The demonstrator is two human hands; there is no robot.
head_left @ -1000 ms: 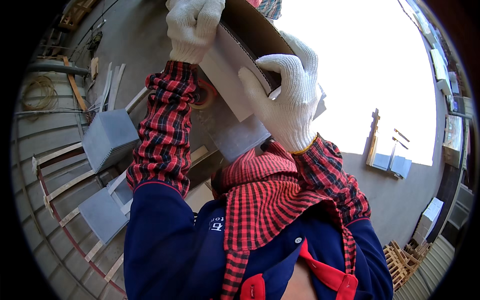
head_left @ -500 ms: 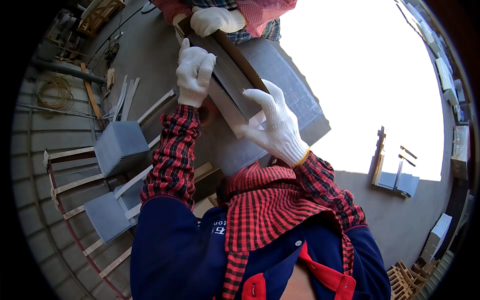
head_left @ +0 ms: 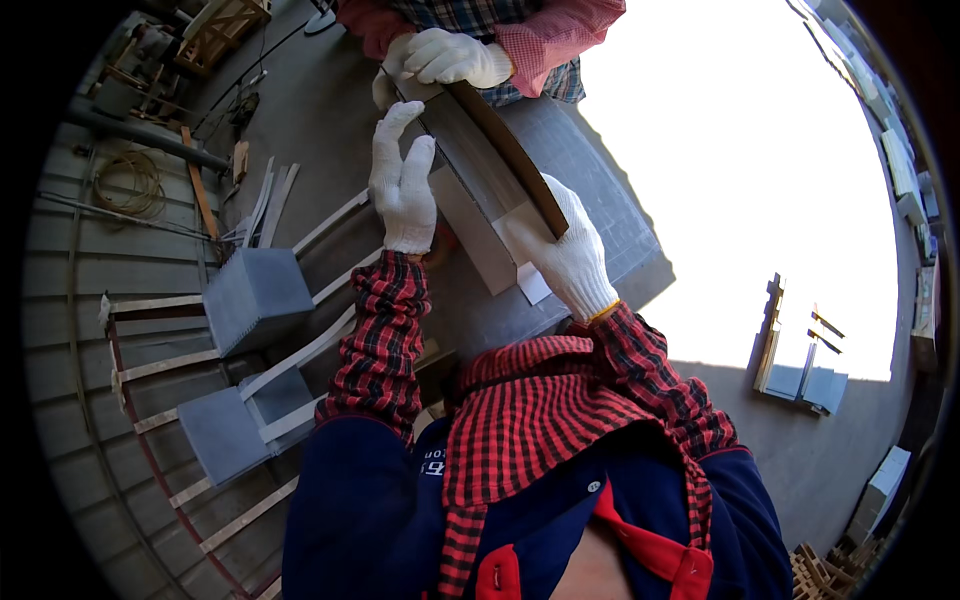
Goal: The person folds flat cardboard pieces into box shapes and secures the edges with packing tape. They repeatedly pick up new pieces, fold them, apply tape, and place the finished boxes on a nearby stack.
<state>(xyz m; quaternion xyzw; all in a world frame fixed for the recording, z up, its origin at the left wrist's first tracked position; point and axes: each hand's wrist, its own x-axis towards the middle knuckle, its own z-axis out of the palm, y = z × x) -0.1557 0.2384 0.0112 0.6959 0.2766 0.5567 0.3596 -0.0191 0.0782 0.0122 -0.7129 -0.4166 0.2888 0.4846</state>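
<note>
In the head view, both of the person's hands are in white knit gloves and reach forward over a grey table (head_left: 615, 205), at a long, narrow, open-topped cardboard box (head_left: 470, 150) that lies aslant, its far end toward the upper left and its near end in front of the chest. The left forearm, in a red-and-black checked sleeve (head_left: 378, 345), runs almost straight away from the body. The left hand (head_left: 403, 190) stands raised at the box's left side, back of the glove toward the camera, fingers extended and parted in a V; it grasps nothing, and whether a fingertip brushes the box's left edge I cannot tell. The right forearm slants inward from the lower right, bringing the right hand (head_left: 565, 250) to the near end of the box. Its thumb lies on the inner side and its fingers go round the outside of the brown right wall, so the cardboard sits between them; the fingertips are hidden. A small white flap (head_left: 534, 283) juts out just beside that hand. At the far end, a co-worker's gloved hand (head_left: 445, 58) rests across the box, fingers curled over it.
</note>
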